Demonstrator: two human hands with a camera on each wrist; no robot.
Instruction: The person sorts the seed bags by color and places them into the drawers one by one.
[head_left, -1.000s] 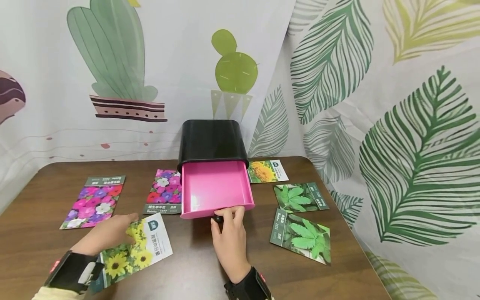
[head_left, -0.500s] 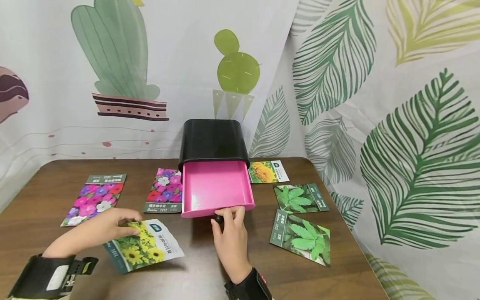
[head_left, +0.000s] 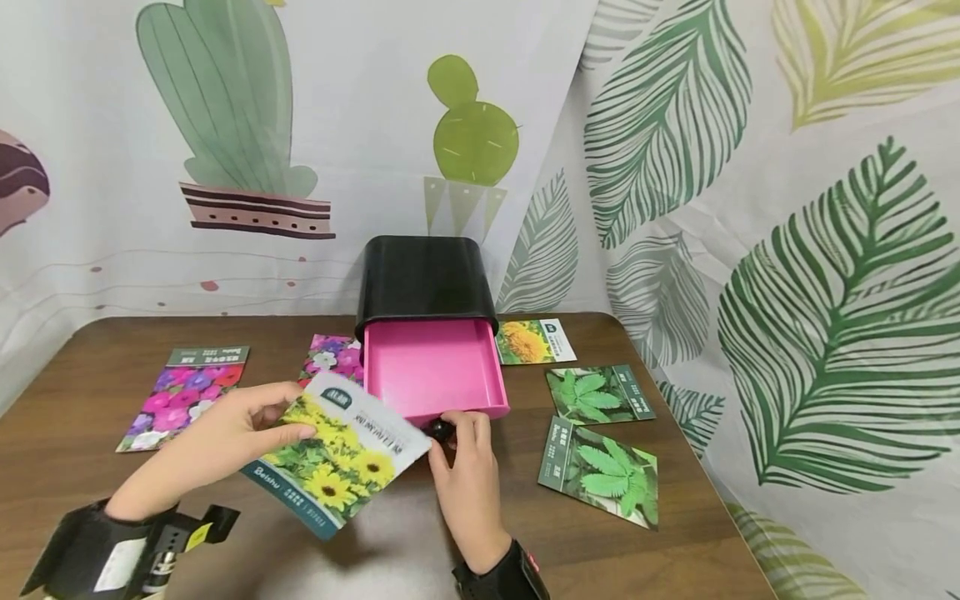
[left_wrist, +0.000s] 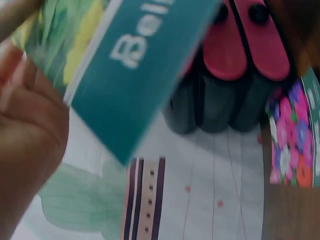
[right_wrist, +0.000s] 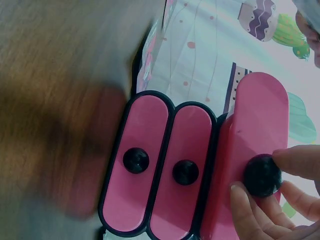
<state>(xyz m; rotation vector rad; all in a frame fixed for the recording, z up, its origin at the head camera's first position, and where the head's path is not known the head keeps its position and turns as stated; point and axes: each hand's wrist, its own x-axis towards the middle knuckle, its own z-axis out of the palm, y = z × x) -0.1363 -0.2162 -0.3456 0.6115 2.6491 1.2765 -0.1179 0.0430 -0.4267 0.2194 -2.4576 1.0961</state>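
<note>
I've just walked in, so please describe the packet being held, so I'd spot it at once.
Find the black cabinet with its pink top drawer pulled out. In front, toward the left, the left grip holds the packet. Only this one shows many yellow daisy-like flowers.

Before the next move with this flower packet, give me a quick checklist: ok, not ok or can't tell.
1. Left grip holds the yellow-flower seed packet: ok.
2. Right grip holds the black knob: ok.
3. Top pink drawer pulled out: ok.
4. Lower pink drawers shut: ok.
5. Packet entirely over the drawer opening: not ok; mostly left and in front in the head view.
6. Packet corner clear of the right grip: cannot tell; they meet in the head view.
</note>
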